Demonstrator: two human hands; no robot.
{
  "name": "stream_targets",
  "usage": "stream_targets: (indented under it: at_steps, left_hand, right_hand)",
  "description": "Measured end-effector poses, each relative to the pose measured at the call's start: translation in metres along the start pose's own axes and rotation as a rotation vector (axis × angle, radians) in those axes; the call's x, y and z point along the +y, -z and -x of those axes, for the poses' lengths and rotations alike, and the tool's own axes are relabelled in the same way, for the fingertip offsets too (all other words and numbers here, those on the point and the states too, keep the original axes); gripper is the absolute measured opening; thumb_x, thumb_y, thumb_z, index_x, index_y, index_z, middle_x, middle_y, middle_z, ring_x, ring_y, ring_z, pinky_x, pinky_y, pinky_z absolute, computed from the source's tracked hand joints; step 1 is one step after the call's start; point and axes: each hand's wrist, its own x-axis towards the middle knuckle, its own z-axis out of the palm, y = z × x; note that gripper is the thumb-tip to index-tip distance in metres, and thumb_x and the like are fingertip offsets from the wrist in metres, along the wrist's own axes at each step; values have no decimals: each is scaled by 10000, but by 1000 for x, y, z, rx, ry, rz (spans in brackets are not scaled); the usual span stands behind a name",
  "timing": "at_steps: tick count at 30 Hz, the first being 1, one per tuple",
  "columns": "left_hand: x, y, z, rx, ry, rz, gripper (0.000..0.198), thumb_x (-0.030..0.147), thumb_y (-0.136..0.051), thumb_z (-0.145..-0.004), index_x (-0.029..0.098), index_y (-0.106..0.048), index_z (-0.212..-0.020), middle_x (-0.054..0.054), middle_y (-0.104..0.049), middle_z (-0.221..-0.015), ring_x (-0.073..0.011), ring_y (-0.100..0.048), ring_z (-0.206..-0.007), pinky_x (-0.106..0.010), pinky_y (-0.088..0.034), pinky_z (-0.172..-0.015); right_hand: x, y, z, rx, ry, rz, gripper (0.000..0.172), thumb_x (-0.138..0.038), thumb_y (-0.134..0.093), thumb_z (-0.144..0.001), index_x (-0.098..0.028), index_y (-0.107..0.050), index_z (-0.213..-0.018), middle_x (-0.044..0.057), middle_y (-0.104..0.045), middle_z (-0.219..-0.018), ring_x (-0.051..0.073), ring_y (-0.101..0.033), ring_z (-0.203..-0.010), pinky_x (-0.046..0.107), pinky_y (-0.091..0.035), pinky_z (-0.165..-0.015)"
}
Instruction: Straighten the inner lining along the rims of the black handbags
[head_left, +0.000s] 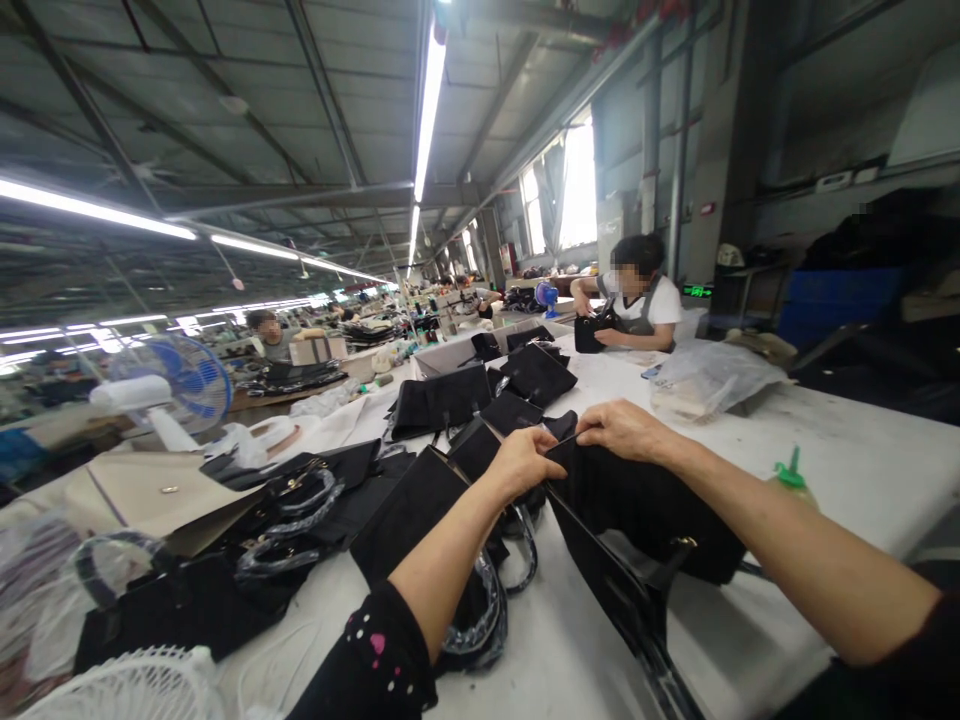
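Observation:
A black handbag (pixel 637 500) lies tilted on the white table in front of me, its handles toward me. My left hand (pixel 521 462) pinches the bag's far left edge between thumb and fingers. Just to the right, my right hand (pixel 619 432) is closed on the same edge, with its fingertips pressed together on the black material. A small gold-coloured fitting shows near the base of one handle. Under and beyond my left forearm lie more black bags (pixel 409 510), some with handles wrapped in clear plastic.
A green-capped bottle (pixel 791 475) stands behind my right forearm. Clear plastic bags (pixel 712 380) lie at the table's far right. Across the table (pixel 855 430), a co-worker (pixel 645 300) handles another black bag. A white fan guard (pixel 127 688) is at the lower left, a blue fan (pixel 191 380) farther back.

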Motion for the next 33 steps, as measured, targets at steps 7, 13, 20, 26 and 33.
stream_targets:
  at_steps: [7,13,20,26,33]
  left_hand:
    - [-8,6,3,-34,126,60,328,38,-662,-537,131,-676,-851,-2,-661,-692,-105,-570,-553,-192,-450,-492]
    - [-24,4,1,84,42,14,273,112,-621,-621,156,-717,-873,-16,-696,-744,-121,-613,-641,-195,-456,-563]
    - [-17,3,6,176,-16,-114,207,282,-658,-688,165,-741,-837,-18,-700,-711,-125,-600,-636,-201,-413,-555]
    - [-20,2,6,218,-38,-189,174,279,-652,-693,189,-740,-813,-6,-699,-729,-129,-597,-677,-206,-398,-579]
    - [-17,1,10,260,-33,-209,169,275,-654,-685,185,-739,-799,-10,-695,-720,-138,-591,-685,-217,-392,-590]
  right_hand:
    - [-9,1,4,32,-109,186,131,-300,-597,-783,-264,-719,-814,-11,-709,-787,162,-609,-755,250,-338,-595]
    - [-19,-5,1,39,-127,254,142,-303,-581,-788,-267,-715,-818,13,-709,-825,189,-605,-785,269,-329,-588]
    - [-11,-10,-1,56,-23,81,156,-276,-581,-791,-260,-712,-875,-5,-708,-870,168,-602,-804,255,-382,-662]
    - [-15,-14,-7,41,35,104,138,-280,-586,-796,-251,-718,-828,-7,-703,-801,167,-601,-754,255,-368,-631]
    - [-19,-15,-9,-40,155,16,175,-233,-597,-785,-238,-707,-922,-7,-708,-880,167,-612,-828,243,-404,-716]
